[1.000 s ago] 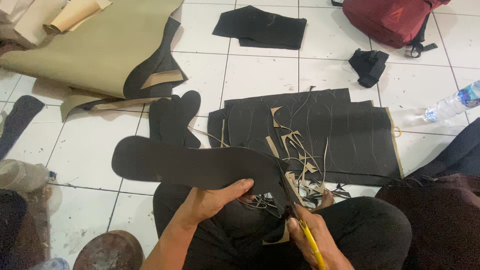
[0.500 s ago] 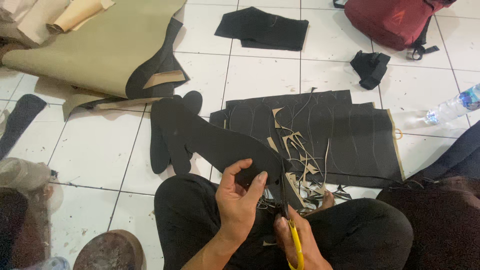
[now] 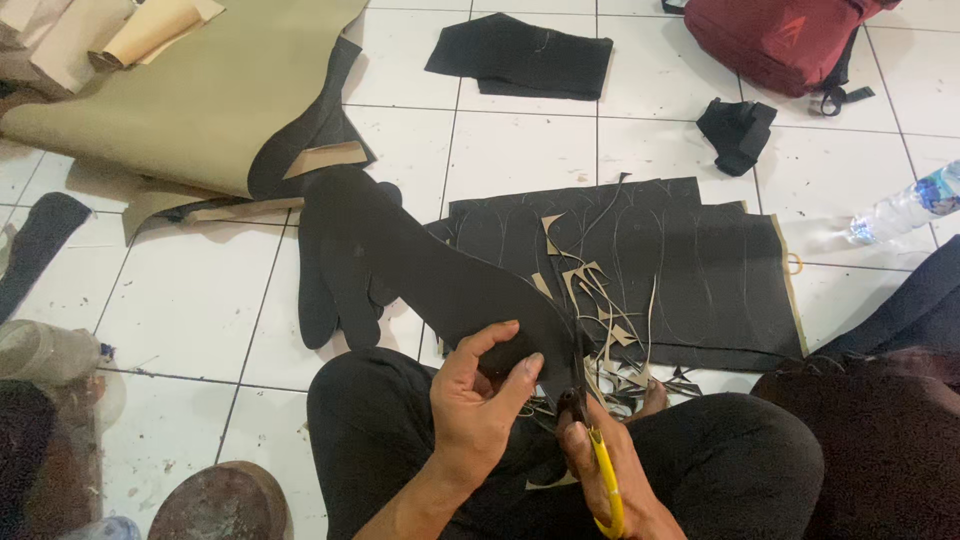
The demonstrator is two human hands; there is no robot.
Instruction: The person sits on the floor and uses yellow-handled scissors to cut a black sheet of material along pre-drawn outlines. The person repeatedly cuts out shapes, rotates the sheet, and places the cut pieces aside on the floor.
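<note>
1. Head view: black cut-out piece (image 3: pixel 430 270) of sheet material, long and curved, stretching from the lap up toward 10 o'clock over the white tiled floor (image 3: pixel 180 300).
2. Left hand (image 3: pixel 480 405) clamped on the near end of the piece, thumb on top, fingers curled under the edge.
3. Right hand (image 3: pixel 610 480) at 4 o'clock of the left, closed round yellow-handled scissors (image 3: pixel 590 440); blades at the piece's near edge, just beside the left fingertips. Blade gap: cannot tell.
4. Both hands over crossed legs in black trousers (image 3: pixel 400 420).
5. At 1 o'clock of the hands: black sheets (image 3: pixel 700 260) stacked flat on the floor, faint traced outlines on top, tan backing at the right edge.
6. Between sheets and lap: thin trimmed offcut strips (image 3: pixel 600 320), black and tan, in a loose tangle.
7. At 11 o'clock, well apart: large olive-tan sheet (image 3: pixel 200 100), black underside folded out.
8. At 12 o'clock: folded black piece (image 3: pixel 520 55). At 1 o'clock: red bag (image 3: pixel 780 35), small black scrap (image 3: pixel 735 130) beneath it.
9. At 3 o'clock edge: plastic bottle (image 3: pixel 900 210) lying on its side.
</note>
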